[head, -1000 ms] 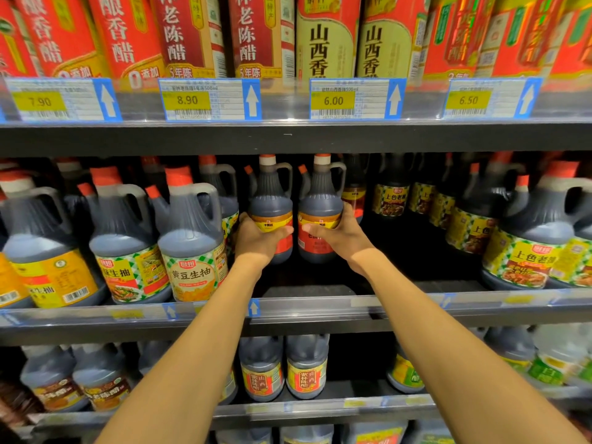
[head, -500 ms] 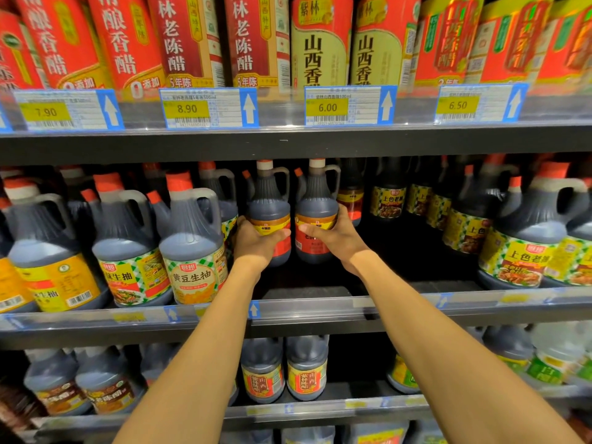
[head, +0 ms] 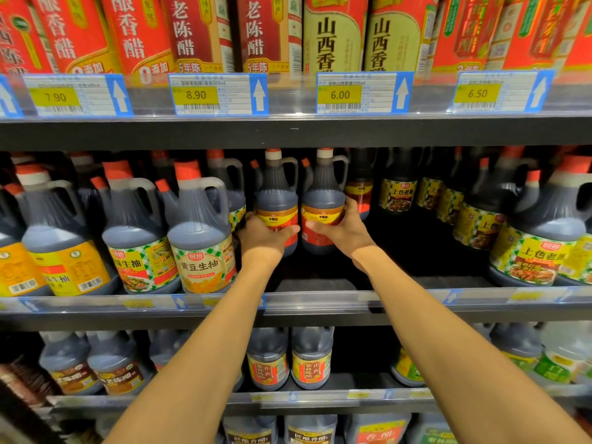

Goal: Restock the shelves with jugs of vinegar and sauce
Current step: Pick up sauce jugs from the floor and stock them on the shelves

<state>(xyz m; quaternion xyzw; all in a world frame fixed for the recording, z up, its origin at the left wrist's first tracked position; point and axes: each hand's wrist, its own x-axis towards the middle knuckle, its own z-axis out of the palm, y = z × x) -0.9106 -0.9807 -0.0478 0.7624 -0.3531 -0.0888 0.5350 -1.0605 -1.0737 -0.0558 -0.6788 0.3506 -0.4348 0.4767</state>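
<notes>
- Head view: dark store shelves; the middle shelf [head: 320, 298] crosses mid-frame, crowded with dark jugs
- Left hand [head: 261, 240] grips the left jug [head: 276, 200], right hand [head: 344, 230] grips the right jug [head: 323, 200], side by side at frame centre
- Both arms stretch forward

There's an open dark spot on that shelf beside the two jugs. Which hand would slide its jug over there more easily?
The right hand, probably: its jug borders the bare shelf floor on its right, while the left hand and its jug sit farther away.
</notes>
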